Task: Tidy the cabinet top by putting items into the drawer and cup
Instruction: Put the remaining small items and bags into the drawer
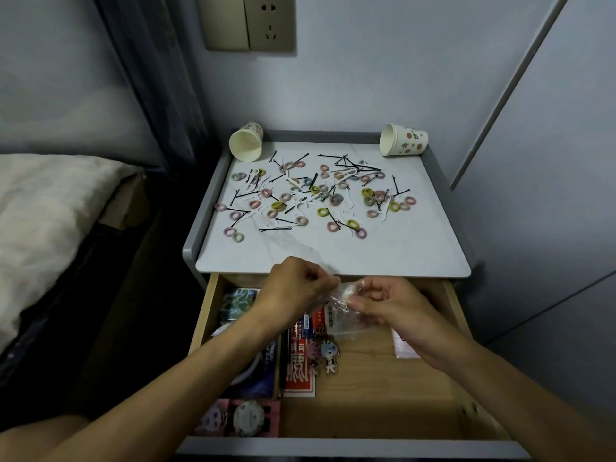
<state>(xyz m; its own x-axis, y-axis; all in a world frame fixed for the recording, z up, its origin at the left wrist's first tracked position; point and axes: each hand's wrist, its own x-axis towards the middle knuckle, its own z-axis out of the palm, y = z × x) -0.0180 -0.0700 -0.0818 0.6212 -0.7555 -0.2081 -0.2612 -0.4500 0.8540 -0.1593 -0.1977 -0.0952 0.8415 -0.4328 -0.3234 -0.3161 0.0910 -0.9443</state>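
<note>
Home bedroom, bed (50, 208) beside bedside cabinet (333, 248), wall socket (270, 23)

A: The clear bag (343, 306), pinched by left hand (295, 291) and right hand (386, 303): contents?
B: Cannot tell; film too blurred.
A: In the drawer (366, 395)?
B: Left forearm covers most of a round white thing (242, 375). Right wrist hides part of a white packet (401, 346). Print on the red packet (298, 371) too small to read.
A: The wall socket (248, 23)?
B: Cut by top edge.

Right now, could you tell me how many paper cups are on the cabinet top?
2. One paper cup lies tipped at the back left corner; the other cup lies tipped at the back right corner.
</note>
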